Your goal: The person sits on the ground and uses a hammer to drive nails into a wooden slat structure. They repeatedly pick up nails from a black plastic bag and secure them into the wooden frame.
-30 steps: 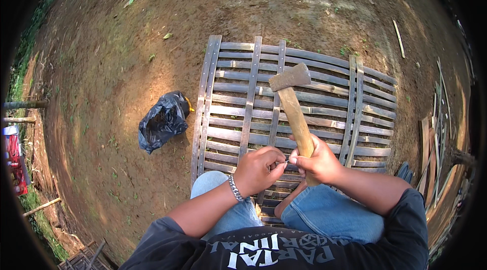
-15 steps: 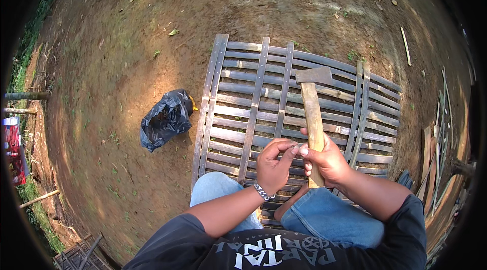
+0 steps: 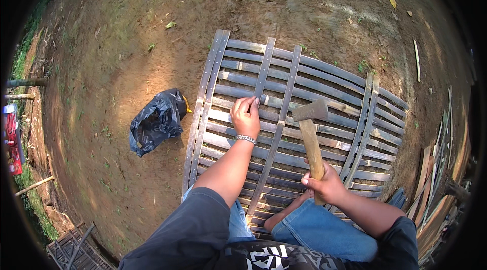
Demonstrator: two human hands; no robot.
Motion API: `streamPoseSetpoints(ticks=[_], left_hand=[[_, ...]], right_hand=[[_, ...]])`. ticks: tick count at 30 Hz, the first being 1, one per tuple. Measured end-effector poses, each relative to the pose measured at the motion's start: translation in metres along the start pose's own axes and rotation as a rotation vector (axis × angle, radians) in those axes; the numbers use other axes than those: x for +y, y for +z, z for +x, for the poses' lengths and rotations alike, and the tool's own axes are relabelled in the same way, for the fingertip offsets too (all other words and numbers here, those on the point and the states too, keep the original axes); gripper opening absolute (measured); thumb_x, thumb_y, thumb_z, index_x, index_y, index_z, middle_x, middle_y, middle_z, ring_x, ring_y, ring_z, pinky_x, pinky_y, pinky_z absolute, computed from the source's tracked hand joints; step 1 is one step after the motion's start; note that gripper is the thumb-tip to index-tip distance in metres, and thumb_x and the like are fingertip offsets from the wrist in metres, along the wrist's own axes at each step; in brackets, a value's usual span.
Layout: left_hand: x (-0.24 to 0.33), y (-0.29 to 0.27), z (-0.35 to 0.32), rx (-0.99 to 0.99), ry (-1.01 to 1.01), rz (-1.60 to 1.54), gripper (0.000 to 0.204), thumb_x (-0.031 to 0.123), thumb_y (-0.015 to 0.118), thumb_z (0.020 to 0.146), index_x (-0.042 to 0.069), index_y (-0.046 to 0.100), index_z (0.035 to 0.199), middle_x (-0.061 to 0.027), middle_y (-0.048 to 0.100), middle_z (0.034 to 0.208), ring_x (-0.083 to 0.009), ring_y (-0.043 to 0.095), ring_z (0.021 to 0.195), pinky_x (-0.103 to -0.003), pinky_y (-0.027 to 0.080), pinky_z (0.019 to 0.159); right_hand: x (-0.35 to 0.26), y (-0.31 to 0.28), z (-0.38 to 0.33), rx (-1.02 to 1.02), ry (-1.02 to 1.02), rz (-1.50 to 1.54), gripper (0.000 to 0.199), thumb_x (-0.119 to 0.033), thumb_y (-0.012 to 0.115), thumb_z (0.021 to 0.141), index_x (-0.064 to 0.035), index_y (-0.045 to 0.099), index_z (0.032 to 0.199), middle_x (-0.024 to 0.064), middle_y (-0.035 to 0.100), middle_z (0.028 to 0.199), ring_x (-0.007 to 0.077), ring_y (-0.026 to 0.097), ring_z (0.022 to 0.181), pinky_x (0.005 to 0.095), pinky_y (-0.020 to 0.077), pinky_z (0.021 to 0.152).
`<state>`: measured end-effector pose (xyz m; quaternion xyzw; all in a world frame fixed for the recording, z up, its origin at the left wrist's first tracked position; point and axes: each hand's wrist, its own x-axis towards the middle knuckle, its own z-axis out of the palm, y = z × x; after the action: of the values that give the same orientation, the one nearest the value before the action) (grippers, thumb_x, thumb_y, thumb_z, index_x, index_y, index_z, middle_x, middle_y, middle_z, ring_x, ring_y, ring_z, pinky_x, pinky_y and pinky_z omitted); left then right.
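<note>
My left hand (image 3: 246, 119) is stretched forward over the bamboo slat panel (image 3: 275, 138), beside one of its crosswise strips. Thumb and fingertips are pinched together on the strip, and whatever small thing may be between them is too tiny to make out. In my right hand (image 3: 326, 184) is a hatchet (image 3: 311, 140), gripped near the lower end of its wooden handle. Its dark metal head points up and away from me, above the slats. Rows of small nail heads dot the panel's left edge strips.
A black plastic bag (image 3: 156, 123) with a yellow tie stands gaping on the dirt left of the panel. Long thin strips and boards (image 3: 425, 178) lie at the right. My bent legs in jeans (image 3: 314, 219) rest on the panel's near part.
My left hand has left its place beside my right hand and reached forward and left onto the panel. My right hand has lowered the hatchet slightly toward me.
</note>
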<state>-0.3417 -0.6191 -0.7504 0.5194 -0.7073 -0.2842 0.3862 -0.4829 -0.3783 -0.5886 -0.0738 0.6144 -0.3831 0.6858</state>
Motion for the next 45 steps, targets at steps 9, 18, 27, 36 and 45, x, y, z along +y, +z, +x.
streamPoseSetpoints(ticks=[9,18,27,36,45], left_hand=[[0.000,0.011,-0.002,-0.015,0.034,0.223,0.006,0.012,0.075,0.086,0.010,0.071,0.091,-0.0040,0.069,0.093,-0.0254,0.065,0.093,-0.041,0.044,0.087],[0.005,0.010,-0.001,-0.004,0.021,0.254,0.009,0.012,0.075,0.085,0.011,0.070,0.092,-0.0046,0.067,0.094,-0.0272,0.064,0.094,-0.043,0.044,0.086],[0.007,0.003,0.001,-0.056,-0.009,0.180,0.006,0.013,0.073,0.087,0.009,0.071,0.091,-0.0058,0.067,0.093,-0.0289,0.063,0.092,-0.043,0.042,0.083],[0.004,0.004,-0.001,-0.062,-0.019,0.180,0.001,0.011,0.068,0.087,0.010,0.068,0.087,-0.0065,0.066,0.094,-0.0297,0.062,0.092,-0.045,0.041,0.084],[0.008,0.001,0.002,-0.078,-0.028,0.183,0.006,0.016,0.072,0.088,0.012,0.068,0.090,-0.0047,0.066,0.095,-0.0281,0.062,0.093,-0.045,0.042,0.084]], right_hand=[[-0.008,-0.012,0.042,0.022,0.047,-0.236,0.042,-0.010,0.074,0.092,-0.0019,0.051,0.126,0.0019,0.066,0.090,0.0083,0.060,0.069,0.0272,0.0505,0.060],[-0.039,-0.013,0.093,0.126,-0.185,-0.672,0.043,-0.020,0.073,0.092,-0.0040,0.057,0.129,0.0114,0.071,0.094,0.0253,0.069,0.087,0.0378,0.0532,0.081],[-0.048,-0.001,0.114,0.155,-0.410,-1.023,0.048,-0.022,0.058,0.099,-0.0092,0.047,0.144,0.0250,0.068,0.116,0.0476,0.066,0.103,0.0512,0.0534,0.088],[-0.043,-0.008,0.120,0.154,-0.422,-1.209,0.048,-0.021,0.059,0.100,-0.0119,0.047,0.146,0.0251,0.066,0.125,0.0466,0.067,0.102,0.0510,0.0554,0.088],[-0.050,-0.008,0.118,0.175,-0.497,-1.232,0.046,-0.017,0.061,0.098,-0.0087,0.049,0.142,0.0223,0.067,0.126,0.0455,0.068,0.102,0.0499,0.0565,0.086]])
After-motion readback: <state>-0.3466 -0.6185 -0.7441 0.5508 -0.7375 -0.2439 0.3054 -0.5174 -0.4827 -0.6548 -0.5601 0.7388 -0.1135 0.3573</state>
